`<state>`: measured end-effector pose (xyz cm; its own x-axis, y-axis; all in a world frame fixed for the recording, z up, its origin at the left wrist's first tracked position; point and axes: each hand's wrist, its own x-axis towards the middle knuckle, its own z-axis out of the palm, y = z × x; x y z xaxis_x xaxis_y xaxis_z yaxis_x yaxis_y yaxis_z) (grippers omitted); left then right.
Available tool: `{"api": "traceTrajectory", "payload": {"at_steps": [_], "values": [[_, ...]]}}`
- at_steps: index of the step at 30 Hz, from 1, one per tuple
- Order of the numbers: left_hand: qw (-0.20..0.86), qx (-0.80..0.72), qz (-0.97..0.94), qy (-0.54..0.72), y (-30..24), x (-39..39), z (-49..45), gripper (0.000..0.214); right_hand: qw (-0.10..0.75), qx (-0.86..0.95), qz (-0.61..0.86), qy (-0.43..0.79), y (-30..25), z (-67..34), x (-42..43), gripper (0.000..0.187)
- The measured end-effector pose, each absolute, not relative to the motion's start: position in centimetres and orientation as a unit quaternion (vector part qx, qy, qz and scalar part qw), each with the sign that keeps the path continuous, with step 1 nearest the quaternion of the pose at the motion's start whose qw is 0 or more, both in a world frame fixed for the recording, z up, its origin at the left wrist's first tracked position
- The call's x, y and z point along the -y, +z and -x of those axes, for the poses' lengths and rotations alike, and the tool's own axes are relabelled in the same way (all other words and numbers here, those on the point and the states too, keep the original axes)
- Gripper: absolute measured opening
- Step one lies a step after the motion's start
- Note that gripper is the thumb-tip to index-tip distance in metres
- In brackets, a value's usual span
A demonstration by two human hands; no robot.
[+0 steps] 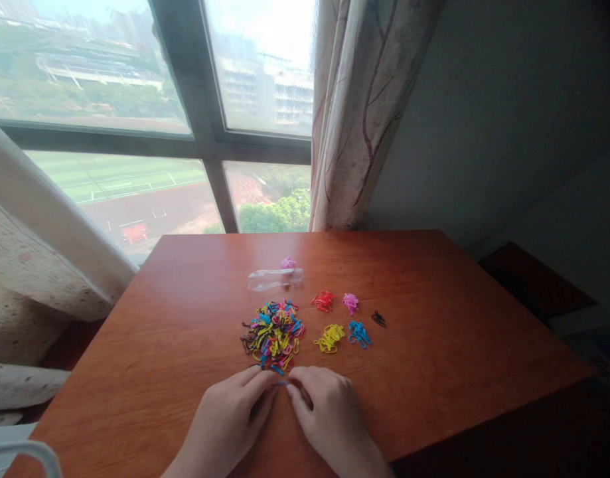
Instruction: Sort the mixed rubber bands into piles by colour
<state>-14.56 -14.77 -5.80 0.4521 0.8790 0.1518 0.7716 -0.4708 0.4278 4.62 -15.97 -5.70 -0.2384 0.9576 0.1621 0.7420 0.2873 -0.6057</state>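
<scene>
– What colours do we see in the big pile (273, 335)?
– We count yellow, blue, black, red and pink, all mixed.
– And which bunches have just one colour?
– We have a red bunch (323, 301), a pink bunch (350, 303), a yellow bunch (329, 338), a blue bunch (359, 334) and a black bunch (379, 318).
– Our tabletop (185, 358)?
– Reddish brown.
– Any patterns?
– We find dark branches on the pale right curtain (354, 133), reddish specks on the whitish left curtain (16, 259).
</scene>
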Motion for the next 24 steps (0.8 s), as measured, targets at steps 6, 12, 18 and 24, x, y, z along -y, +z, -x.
{"api": "traceTrajectory", "payload": {"at_steps": [6, 12, 18, 24], "values": [[0.138, -0.497, -0.835, 0.193, -6.01, 14.72, 14.49, 0.020, 0.248, 0.774, 0.551, 0.188, -5.54, -4.64, 16.22, 0.013], [0.146, -0.498, -0.836, 0.180, -6.13, 14.66, 14.58, 0.020, 0.241, 0.774, 0.555, 0.185, -5.65, -4.57, 16.19, 0.013], [0.154, -0.498, -0.832, 0.188, -5.83, 14.71, 14.64, 0.019, 0.254, 0.766, 0.558, 0.194, -6.11, -4.55, 16.13, 0.015], [0.140, -0.522, -0.811, 0.223, -6.03, 14.58, 14.99, 0.016, 0.289, 0.744, 0.562, 0.216, -6.08, -5.46, 16.20, 0.016]]}}
